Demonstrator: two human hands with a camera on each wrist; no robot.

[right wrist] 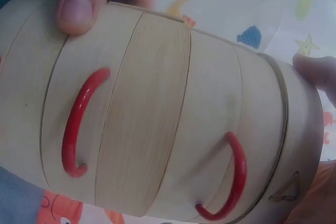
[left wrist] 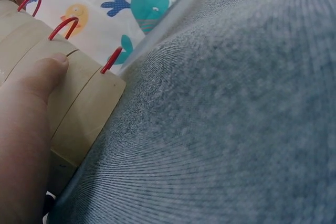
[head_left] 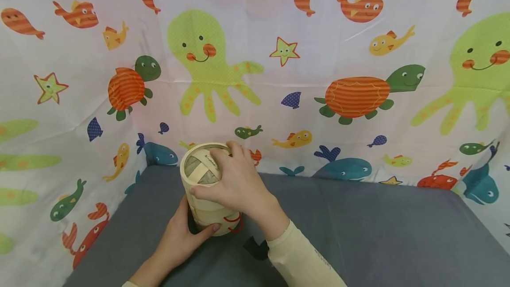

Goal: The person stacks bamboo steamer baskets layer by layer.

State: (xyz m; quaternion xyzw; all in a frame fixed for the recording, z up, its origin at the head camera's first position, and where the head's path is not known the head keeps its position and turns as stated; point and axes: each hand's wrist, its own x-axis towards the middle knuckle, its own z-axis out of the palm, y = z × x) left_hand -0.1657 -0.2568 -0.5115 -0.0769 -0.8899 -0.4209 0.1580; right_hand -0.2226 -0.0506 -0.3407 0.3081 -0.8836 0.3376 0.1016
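Observation:
A tall stack of small bamboo steamer baskets [head_left: 213, 207] with red loop handles [right wrist: 239, 177] stands upright on the grey surface, left of centre in the head view. Its woven round lid [head_left: 195, 168] is on top. My left hand [head_left: 179, 238] holds the stack low down, its thumb [left wrist: 50, 74] across the front and its fingers mostly hidden behind. From above, my right hand [head_left: 239, 180] grips the lid's rim, thumb at the near side and fingers over the far side. A dark seam parts lid and basket in the right wrist view.
A grey cloth-covered surface [head_left: 358, 234] stretches out to both sides. Behind and to the left hangs a white curtain [head_left: 255, 132] printed with sea animals. A small black piece [head_left: 256, 248] lies by my right wrist.

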